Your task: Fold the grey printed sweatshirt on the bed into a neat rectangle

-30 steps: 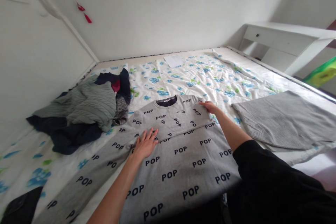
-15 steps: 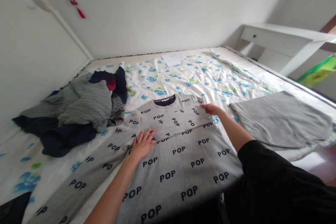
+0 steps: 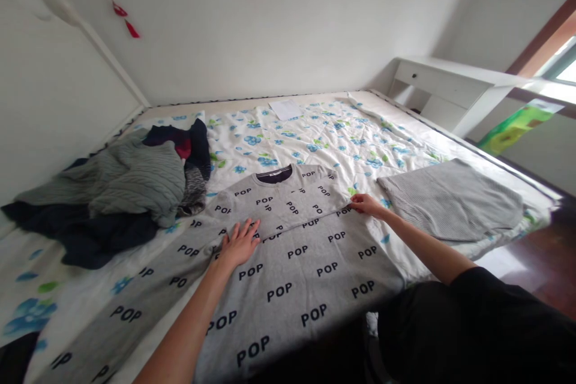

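Observation:
A grey sweatshirt (image 3: 288,264) printed with "POP" lies spread on the bed, its neckline towards the wall. The sleeve on the right is folded across the chest, and the one on the left (image 3: 180,255) stretches out towards the near left. My left hand (image 3: 240,244) rests flat with fingers spread on the folded sleeve's left part. At the right side of the sweatshirt, my right hand (image 3: 366,204) pinches the fabric by the fold's lower edge.
A pile of clothes (image 3: 135,180), grey and dark, lies on the left. On the right is a folded grey ribbed garment (image 3: 454,198). A sheet of paper (image 3: 285,110) lies near the wall on the flowered bed sheet (image 3: 315,126). A white desk (image 3: 445,87) stands beyond the bed's right edge.
My right hand has slid down along the sweatshirt's right edge, from near the shoulder to the fold's lower edge. My left hand stays on the sleeve. The view has turned slightly right.

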Demonstrator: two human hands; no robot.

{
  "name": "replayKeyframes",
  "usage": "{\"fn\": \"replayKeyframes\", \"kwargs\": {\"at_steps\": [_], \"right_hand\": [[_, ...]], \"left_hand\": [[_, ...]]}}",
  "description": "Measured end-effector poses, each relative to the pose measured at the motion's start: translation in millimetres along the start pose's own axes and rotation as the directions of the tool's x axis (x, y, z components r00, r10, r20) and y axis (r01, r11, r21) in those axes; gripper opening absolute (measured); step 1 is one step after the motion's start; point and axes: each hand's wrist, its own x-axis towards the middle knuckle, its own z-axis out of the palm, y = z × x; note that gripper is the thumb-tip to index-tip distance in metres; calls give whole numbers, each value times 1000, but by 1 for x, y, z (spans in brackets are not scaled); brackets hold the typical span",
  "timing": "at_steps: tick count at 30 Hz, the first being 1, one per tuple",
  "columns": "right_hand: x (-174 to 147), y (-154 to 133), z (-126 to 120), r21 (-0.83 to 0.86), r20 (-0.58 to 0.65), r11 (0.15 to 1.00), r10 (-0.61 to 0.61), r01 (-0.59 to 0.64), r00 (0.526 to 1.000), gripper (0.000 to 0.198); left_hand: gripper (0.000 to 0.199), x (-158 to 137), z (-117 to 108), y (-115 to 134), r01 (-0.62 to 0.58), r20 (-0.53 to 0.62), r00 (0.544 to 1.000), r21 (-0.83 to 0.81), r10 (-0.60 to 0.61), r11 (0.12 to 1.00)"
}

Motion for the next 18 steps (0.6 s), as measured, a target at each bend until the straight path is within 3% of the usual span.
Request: {"fn": "replayKeyframes", "kwargs": {"at_steps": [3,7,11,14,18], "right_hand": [[2,-3,7,-227,-117,968,-135,106,984,27],[0,-2,12,-477,-153,835,-385,273,910,22],[-2,5,14,-608,-176,752,-441,256,880,22],[-5,6,15,-674,-147,688,-482,270,864,25],[-14,3,13,-697,12,571,-596,434,803,35]], "left_hand": [[72,3,1,0,5,9,1000,-2,-5,1000],[72,4,2,-1,5,9,1000,-5,-5,1000],[73,3,1,0,2,13,1000,-4,-2,1000],[73,3,1,0,8,17,1000,-1,-8,1000],[72,3,2,0,11,19,1000,3,-11,1000]]}}
